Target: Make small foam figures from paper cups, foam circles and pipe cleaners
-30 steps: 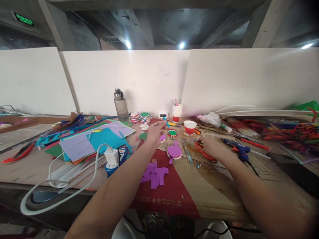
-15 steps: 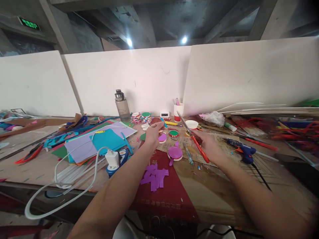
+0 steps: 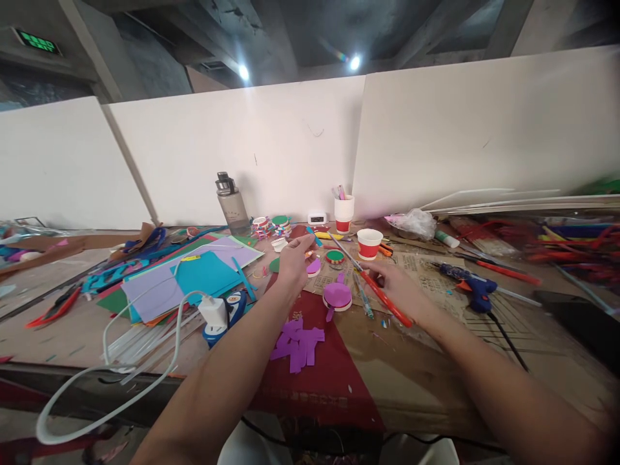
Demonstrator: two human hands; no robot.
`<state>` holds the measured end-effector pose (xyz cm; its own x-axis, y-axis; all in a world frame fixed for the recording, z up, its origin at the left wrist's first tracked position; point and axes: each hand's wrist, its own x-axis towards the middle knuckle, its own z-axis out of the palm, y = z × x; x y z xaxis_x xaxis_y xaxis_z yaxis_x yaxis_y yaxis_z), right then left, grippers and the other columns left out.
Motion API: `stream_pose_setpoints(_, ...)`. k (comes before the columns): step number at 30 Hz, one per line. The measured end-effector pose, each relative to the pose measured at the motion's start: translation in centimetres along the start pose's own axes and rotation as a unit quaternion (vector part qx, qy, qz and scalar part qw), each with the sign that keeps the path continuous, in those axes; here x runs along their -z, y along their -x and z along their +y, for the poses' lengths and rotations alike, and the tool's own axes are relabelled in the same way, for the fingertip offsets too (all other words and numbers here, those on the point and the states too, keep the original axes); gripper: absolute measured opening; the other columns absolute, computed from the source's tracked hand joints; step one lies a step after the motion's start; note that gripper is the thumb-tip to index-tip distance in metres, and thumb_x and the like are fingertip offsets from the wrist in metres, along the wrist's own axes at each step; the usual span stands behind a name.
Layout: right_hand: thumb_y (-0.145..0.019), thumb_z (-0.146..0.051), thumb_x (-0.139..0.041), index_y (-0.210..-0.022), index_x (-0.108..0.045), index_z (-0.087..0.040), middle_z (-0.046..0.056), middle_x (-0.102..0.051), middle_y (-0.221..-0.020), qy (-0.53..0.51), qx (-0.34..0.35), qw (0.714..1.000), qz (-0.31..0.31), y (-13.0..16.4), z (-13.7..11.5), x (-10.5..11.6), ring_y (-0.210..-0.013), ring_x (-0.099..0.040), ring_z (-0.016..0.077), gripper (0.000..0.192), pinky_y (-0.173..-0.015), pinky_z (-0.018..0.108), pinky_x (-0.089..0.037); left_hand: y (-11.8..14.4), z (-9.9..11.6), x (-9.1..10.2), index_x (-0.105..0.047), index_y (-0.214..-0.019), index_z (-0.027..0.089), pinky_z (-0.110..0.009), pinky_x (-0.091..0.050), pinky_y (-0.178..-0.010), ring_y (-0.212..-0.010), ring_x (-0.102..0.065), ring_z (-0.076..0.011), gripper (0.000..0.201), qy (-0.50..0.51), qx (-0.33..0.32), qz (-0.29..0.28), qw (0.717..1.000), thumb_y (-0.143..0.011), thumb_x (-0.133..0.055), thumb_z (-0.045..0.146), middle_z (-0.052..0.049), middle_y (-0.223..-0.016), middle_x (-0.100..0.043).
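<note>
Both forearms are reaching forward from the bottom of the view, over a cluttered worktable [image 3: 72,323].

Left hand [image 3: 293,261]: arm is extending up and to the right, palm turned inward, fingers curled with thumb and forefinger pinching toward a small blue strip [image 3: 312,236] at the fingertips. Whether the strip is actually being held or only touched, I cannot tell; it is too small. The hand is hovering just above a small purple piece [image 3: 314,266] and a green disc [image 3: 275,265].

Right hand [image 3: 402,290]: arm is coming in from the lower right, wrist bent a little, fingers closed around red-handled scissors [image 3: 375,290]. The handles are lying along the hand toward the lower right; the blades are pointing up and left, tips near a round green-and-red piece [image 3: 334,258]. The blades are looking closed or nearly so.

Between and just below the hands, a purple round shape [image 3: 338,295] is lying on newspaper. Nearer the body, purple paper strips [image 3: 298,342] are sitting in a loose heap on a dark red sheet [image 3: 329,381].

Further back: a red-and-white paper cup [image 3: 369,243], a water bottle [image 3: 227,203] against the white partition. To the right, a blue glue gun [image 3: 472,287]. To the left, coloured paper sheets [image 3: 188,274] and a white charger [image 3: 213,311] with its cable.
</note>
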<state>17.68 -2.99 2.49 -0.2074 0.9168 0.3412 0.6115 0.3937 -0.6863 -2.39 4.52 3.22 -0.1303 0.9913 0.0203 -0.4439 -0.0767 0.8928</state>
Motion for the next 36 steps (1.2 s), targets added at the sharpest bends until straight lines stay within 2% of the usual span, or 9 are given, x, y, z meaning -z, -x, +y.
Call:
stream_pose_setpoints(2,-0.074,-0.024,-0.057,-0.108,-0.073,-0.018,0.007,-0.072,-0.089,0.006,0.01,1.0,-0.018,0.1,-0.3,0.0,-0.066,-0.058,0.0179,0.039,-0.064,0.031,-0.046,0.1,0.1,-0.1,-0.063,-0.066,0.015,-0.023,-0.044,-0.061,-0.067,-0.056,-0.0095,0.03,0.025,0.003,-0.003,1.0,-0.053,-0.085,0.03,0.001,-0.066,-0.06)
stream_pose_setpoints(7,-0.079,-0.028,-0.056,-0.099,-0.074,-0.02,0.001,-0.064,-0.064,-0.039,0.008,0.998,-0.055,0.3,-0.3,-0.3,-0.058,-0.055,0.0166,0.028,-0.055,0.027,-0.044,0.0,0.2,-0.3,-0.065,-0.071,0.015,-0.026,-0.048,-0.063,-0.068,-0.061,-0.0116,0.027,0.055,0.042,0.011,0.998,-0.055,-0.084,0.025,0.0,-0.072,-0.065)
stream_pose_setpoints(10,-0.079,-0.03,-0.059,-0.092,-0.074,-0.019,-0.001,-0.059,-0.058,-0.058,0.002,0.996,-0.072,0.3,0.0,-0.5,-0.052,-0.052,0.0149,0.023,-0.051,0.026,-0.042,0.1,0.2,-0.4,-0.065,-0.071,0.015,-0.025,-0.047,-0.062,-0.067,-0.062,-0.0114,0.024,0.056,0.055,0.012,0.997,-0.057,-0.083,0.022,-0.001,-0.072,-0.066)
stream_pose_setpoints(19,-0.082,-0.041,-0.059,-0.093,-0.073,-0.018,-0.001,-0.06,-0.061,-0.059,-0.014,0.994,-0.094,0.4,0.1,-0.9,-0.05,-0.052,0.0141,0.029,-0.049,0.026,-0.042,0.8,0.6,-0.8,-0.065,-0.072,0.014,-0.022,-0.043,-0.058,-0.065,-0.062,-0.0107,0.019,0.055,0.081,0.038,0.994,-0.063,-0.08,0.02,0.0,-0.069,-0.065)
stream_pose_setpoints(25,-0.081,-0.041,-0.059,-0.096,-0.073,-0.018,0.001,-0.061,-0.06,-0.057,-0.017,0.994,-0.089,0.5,-0.3,-0.9,-0.05,-0.054,0.016,0.03,-0.049,0.027,-0.043,0.6,0.2,-0.7,-0.065,-0.072,0.014,-0.022,-0.043,-0.057,-0.062,-0.06,-0.0096,0.015,0.064,0.083,0.04,0.994,-0.066,-0.078,0.018,0.0,-0.069,-0.065)
stream_pose_setpoints(28,-0.081,-0.041,-0.059,-0.099,-0.073,-0.017,0.0,-0.06,-0.057,-0.066,-0.036,0.993,-0.096,0.6,-0.6,-0.8,-0.048,-0.054,0.0161,0.032,-0.047,0.027,-0.044,0.5,0.0,-0.7,-0.064,-0.07,0.013,-0.023,-0.043,-0.057,-0.061,-0.06,-0.0095,0.014,0.072,0.081,0.034,0.994,-0.067,-0.077,0.018,0.0,-0.067,-0.064)
stream_pose_setpoints(33,-0.081,-0.043,-0.058,-0.103,-0.069,-0.016,0.001,-0.06,-0.059,-0.09,-0.097,0.982,-0.134,0.7,-0.8,-0.8,-0.039,-0.05,0.0133,0.037,-0.036,0.025,-0.04,0.5,0.0,-0.8,-0.063,-0.067,0.013,-0.023,-0.044,-0.058,-0.06,-0.059,-0.0094,0.014,0.083,0.077,0.029,0.993,-0.069,-0.076,0.017,0.0,-0.065,-0.063)
stream_pose_setpoints(36,-0.08,-0.044,-0.058,-0.101,-0.068,-0.016,0.0,-0.059,-0.059,-0.084,-0.105,0.982,-0.133,0.7,-1.0,-0.8,-0.037,-0.048,0.0127,0.037,-0.034,0.025,-0.039,0.6,0.1,-0.8,-0.063,-0.066,0.013,-0.023,-0.044,-0.057,-0.059,-0.058,-0.0091,0.013,0.087,0.08,0.031,0.993,-0.071,-0.076,0.016,0.0,-0.064,-0.063)
